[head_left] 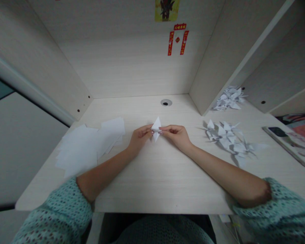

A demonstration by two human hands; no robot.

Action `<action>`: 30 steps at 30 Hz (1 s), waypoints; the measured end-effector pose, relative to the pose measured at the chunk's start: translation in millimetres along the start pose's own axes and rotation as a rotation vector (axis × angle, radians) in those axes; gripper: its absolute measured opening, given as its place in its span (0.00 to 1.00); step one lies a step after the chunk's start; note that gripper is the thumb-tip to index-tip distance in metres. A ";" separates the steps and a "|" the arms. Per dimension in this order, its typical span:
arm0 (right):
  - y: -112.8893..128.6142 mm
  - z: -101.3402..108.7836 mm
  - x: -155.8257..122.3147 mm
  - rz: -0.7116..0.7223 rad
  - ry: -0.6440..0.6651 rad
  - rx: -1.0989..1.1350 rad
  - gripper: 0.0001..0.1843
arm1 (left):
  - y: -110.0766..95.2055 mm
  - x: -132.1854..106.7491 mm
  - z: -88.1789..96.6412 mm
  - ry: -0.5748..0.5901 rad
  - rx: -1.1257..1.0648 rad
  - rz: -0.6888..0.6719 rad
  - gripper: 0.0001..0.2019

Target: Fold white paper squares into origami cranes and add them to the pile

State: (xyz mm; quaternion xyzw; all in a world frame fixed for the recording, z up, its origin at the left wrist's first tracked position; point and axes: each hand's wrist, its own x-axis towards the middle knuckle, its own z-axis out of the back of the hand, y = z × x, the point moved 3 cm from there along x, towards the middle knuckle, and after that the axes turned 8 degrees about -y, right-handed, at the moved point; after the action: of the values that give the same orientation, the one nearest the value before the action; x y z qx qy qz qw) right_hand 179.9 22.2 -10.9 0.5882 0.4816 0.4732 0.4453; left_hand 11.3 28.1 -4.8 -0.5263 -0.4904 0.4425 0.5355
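A small white folded paper piece, pointed at top and bottom, is held upright over the middle of the pale wooden desk. My left hand pinches its left side with closed fingers. My right hand pinches its right side the same way. Both forearms rest on the desk, and the sleeves are teal knit.
A loose stack of white paper sheets lies at the left. Several folded paper cranes lie at the right, and more cranes sit further back by the partition. A phone on a book lies at the far right. A cable hole is at the back.
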 end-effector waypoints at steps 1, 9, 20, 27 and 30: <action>-0.1 0.1 0.4 -0.003 -0.007 0.000 0.11 | -0.5 -0.2 0.0 -0.005 0.012 -0.003 0.21; 1.1 -2.0 1.2 -0.055 -0.008 0.056 0.11 | -2.6 -0.5 -1.7 0.009 0.047 -0.009 0.22; -0.2 -0.5 3.0 -0.073 -0.023 0.018 0.12 | -5.7 -6.1 -5.5 0.040 0.204 -0.034 0.17; 3.7 -2.2 -0.4 -0.012 0.020 0.017 0.19 | -7.4 -6.9 -4.3 -0.024 0.280 -0.027 0.16; 5.0 -3.6 -1.1 0.023 0.036 0.018 0.18 | -6.9 -5.9 -4.3 -0.026 0.316 -0.035 0.16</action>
State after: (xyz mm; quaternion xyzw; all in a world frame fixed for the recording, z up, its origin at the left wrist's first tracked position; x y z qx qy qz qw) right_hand 176.9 20.6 -5.5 0.5890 0.4868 0.4844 0.4259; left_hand 14.5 21.2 1.9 -0.4209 -0.4307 0.5116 0.6129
